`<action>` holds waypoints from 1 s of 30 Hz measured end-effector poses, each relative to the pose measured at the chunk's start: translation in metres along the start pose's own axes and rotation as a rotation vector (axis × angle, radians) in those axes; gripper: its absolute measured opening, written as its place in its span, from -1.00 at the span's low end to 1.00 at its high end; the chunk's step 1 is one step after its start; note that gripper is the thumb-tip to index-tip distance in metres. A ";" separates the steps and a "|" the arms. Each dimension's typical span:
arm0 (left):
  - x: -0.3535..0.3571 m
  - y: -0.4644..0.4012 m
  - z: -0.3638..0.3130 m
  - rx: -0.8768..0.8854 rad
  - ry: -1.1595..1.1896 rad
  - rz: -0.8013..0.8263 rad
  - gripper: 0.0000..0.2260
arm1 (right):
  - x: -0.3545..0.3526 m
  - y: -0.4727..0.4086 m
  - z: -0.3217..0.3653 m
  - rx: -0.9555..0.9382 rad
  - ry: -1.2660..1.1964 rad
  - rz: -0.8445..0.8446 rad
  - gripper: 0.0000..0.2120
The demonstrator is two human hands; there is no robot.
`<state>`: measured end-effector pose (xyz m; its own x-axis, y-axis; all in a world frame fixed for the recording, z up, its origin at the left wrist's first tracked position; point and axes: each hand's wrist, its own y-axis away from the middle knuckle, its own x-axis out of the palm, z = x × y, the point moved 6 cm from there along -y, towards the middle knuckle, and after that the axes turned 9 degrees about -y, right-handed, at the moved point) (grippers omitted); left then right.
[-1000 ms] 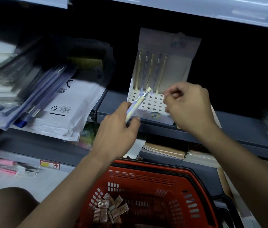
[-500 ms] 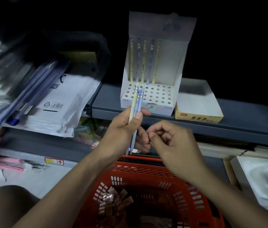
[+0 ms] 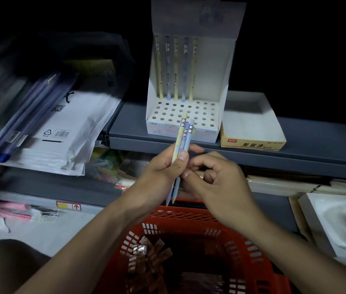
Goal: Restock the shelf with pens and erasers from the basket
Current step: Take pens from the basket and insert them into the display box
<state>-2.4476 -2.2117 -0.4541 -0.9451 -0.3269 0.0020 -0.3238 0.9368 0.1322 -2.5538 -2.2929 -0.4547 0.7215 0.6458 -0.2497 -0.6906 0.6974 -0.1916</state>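
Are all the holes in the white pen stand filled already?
No, only five pens stand in the back row of the pen stand; the other holes are empty.

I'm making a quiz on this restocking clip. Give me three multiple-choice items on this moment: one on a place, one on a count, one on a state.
1. Where does the yellow box sit?
A. In the basket
B. On the shelf, right of the pen display box
C. On top of the envelopes

2. How many pens stand in the pen display box?
A. Five
B. Two
C. Twelve

3. What is the left hand doing?
A. Resting flat on the shelf
B. Hanging with nothing in it
C. Gripping a few pens

Answers:
1 B: it sits on the grey shelf beside the display.
2 A: five standing pens fill the back row.
3 C: its fingers curl round the held pens.
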 end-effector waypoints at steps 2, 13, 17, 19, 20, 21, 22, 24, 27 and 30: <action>0.000 0.001 0.001 0.004 -0.001 0.005 -0.71 | 0.000 0.000 0.001 0.016 -0.043 0.002 -0.95; -0.018 0.004 -0.003 0.063 -0.168 -0.145 -0.72 | -0.006 0.001 0.007 0.140 -0.103 0.034 -0.92; -0.051 0.007 -0.016 0.196 -0.432 -0.447 -0.77 | -0.007 0.003 0.006 0.187 -0.144 0.046 -0.94; -0.063 0.010 -0.026 0.248 -0.553 -0.572 -0.80 | -0.005 0.004 0.005 0.201 -0.134 0.049 -0.95; -0.068 0.011 -0.031 0.270 -0.609 -0.620 -0.84 | -0.005 0.005 0.006 0.201 -0.122 0.050 -0.95; -0.072 0.012 -0.035 0.281 -0.671 -0.666 -0.90 | -0.004 0.005 0.006 0.201 -0.112 0.049 -0.95; -0.075 0.012 -0.038 0.275 -0.726 -0.709 -0.91 | -0.004 0.005 0.006 0.203 -0.106 0.044 -0.95; -0.081 0.011 -0.040 0.239 -0.770 -0.775 -0.80 | -0.003 0.006 0.007 0.207 -0.094 0.036 -0.95; -0.083 0.008 -0.039 0.195 -0.802 -0.786 -0.78 | -0.002 0.008 0.009 0.197 -0.071 0.029 -0.95; -0.081 0.007 -0.040 0.206 -0.810 -0.778 -0.80 | 0.000 0.007 0.013 0.188 -0.060 0.024 -0.95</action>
<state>-2.3718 -2.1834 -0.4139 -0.2125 -0.7214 -0.6591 -0.7648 0.5426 -0.3472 -2.5586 -2.2840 -0.4437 0.7104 0.6765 -0.1942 -0.6902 0.7236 -0.0040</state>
